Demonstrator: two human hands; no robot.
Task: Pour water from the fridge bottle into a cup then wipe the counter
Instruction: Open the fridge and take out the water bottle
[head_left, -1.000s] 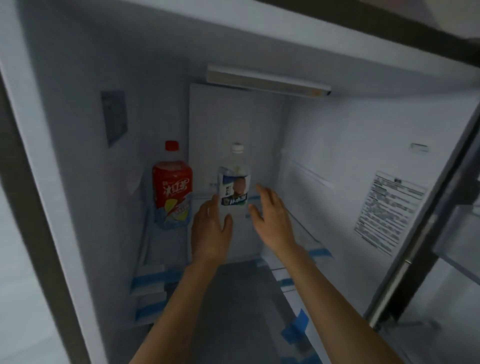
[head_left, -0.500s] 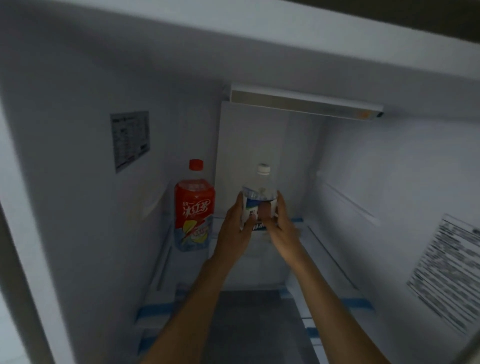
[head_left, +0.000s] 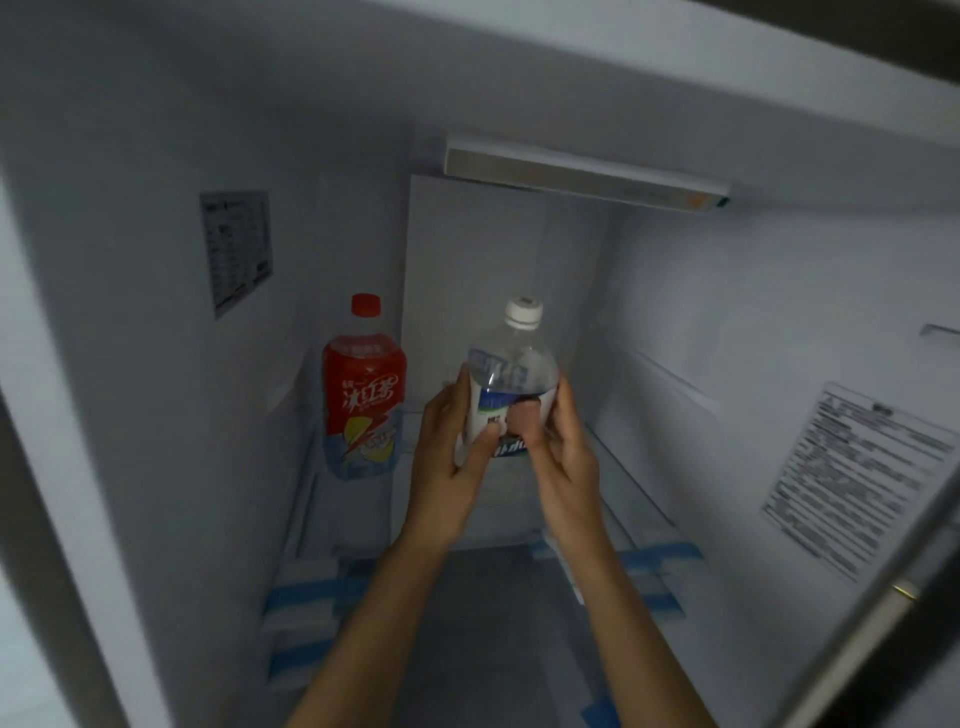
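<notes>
Left hand (head_left: 451, 470), right hand (head_left: 563, 467) curled round water bottle (head_left: 511, 374), thumbs across label

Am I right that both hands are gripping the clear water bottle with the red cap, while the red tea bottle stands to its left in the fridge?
Not quite: the head view shows the clear water bottle has a white cap. The left hand and right hand do grip it, and the red tea bottle stands to its left.

The glass fridge shelf (head_left: 613, 467) carries one red-capped drink bottle (head_left: 362, 395), standing upright at its back left.
</notes>
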